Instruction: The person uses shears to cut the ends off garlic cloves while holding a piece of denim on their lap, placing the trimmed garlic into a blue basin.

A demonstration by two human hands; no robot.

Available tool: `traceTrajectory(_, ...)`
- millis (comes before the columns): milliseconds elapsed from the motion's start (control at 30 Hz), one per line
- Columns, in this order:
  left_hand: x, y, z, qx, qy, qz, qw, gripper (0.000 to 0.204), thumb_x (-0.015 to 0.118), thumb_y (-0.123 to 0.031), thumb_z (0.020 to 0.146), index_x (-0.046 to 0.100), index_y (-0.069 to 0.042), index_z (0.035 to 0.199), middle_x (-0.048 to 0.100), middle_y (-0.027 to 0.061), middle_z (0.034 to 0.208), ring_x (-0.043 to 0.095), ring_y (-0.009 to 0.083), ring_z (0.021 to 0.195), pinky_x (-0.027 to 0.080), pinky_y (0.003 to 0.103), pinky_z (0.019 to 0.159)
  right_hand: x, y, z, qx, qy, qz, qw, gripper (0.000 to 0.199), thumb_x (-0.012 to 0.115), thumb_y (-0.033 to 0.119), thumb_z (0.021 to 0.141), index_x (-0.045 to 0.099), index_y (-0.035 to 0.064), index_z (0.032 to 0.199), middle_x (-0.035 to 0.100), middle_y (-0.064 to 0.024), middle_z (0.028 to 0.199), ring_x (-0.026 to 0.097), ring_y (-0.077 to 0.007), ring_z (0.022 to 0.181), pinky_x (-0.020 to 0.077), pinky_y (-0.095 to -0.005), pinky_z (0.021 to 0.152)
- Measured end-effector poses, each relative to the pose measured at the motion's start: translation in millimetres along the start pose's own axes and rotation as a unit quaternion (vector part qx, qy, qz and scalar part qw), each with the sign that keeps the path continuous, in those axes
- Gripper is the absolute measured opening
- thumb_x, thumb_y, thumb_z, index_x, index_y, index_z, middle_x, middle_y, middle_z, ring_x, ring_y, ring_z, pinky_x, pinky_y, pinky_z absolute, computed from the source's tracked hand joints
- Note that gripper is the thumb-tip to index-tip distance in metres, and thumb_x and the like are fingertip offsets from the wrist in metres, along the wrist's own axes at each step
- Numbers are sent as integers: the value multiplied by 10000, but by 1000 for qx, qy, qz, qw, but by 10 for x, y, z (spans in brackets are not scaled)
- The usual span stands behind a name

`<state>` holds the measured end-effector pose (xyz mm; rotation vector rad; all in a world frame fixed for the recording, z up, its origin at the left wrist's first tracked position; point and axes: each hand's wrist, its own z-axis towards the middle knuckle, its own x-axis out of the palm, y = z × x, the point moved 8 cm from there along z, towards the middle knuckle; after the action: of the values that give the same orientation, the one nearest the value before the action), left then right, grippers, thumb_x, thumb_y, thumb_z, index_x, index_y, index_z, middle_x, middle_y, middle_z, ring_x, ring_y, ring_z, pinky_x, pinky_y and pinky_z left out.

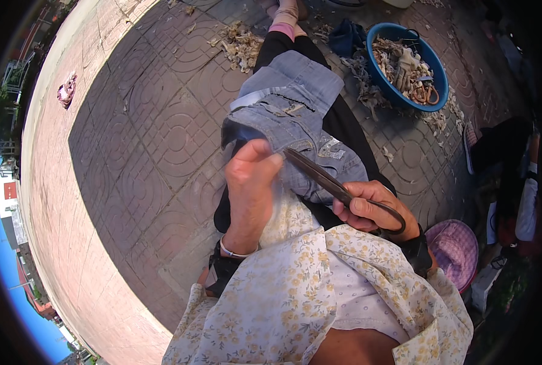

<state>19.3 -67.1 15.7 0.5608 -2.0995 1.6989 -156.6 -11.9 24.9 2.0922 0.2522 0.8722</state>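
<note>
A pair of dark metal scissors (pixel 319 175) is in my right hand (pixel 371 205), my fingers round its handles. The blades point up and left over my lap and look closed. At their tips my left hand (pixel 253 182) is raised, thumb and fingers pinched together and slightly blurred. What it pinches, if anything, is too small to make out. Under both hands a blue denim garment (pixel 298 79) lies across my legs, with dark trim and a pale shiny patch (pixel 330 148) on it.
To the right of my legs stands a blue basin (pixel 442 91) holding pale scraps and a glove (pixel 405 67). Scraps (pixel 240 47) litter the patterned paving. A pink checked hat (pixel 453 252) lies by my right elbow. Another person's legs (pixel 526 201) are at the right.
</note>
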Motion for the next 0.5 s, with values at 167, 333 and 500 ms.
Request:
traceTrajectory(167, 27, -9, 0, -2, 3, -14, 1000, 123, 507, -16, 838, 558, 6, 947, 621, 58, 933, 573, 100, 850, 443, 258, 827, -11, -11, 2, 3, 7, 5, 1000, 326, 539, 346, 937, 578, 24, 964, 482, 28, 761, 386, -1, 563, 273, -144, 452)
traceTrajectory(333, 17, -8, -2, 0, -1, -10, 1000, 126, 507, -11, 837, 556, 7, 952, 619, 58, 936, 570, 100, 851, 439, 256, 831, -8, -3, -1, 3, 7, 3, 1000, 317, 540, 334, 939, 576, 20, 967, 484, 26, 763, 386, -1, 560, 277, -145, 449)
traceTrajectory(500, 15, -27, -7, 4, -8, 12, 1000, 128, 509, -8, 834, 556, 9, 952, 616, 58, 938, 567, 102, 848, 438, 257, 830, -10, 3, 0, 10, 4, 3, 1000, 300, 536, 315, 944, 574, 19, 968, 484, 26, 761, 383, -1, 553, 278, -147, 447)
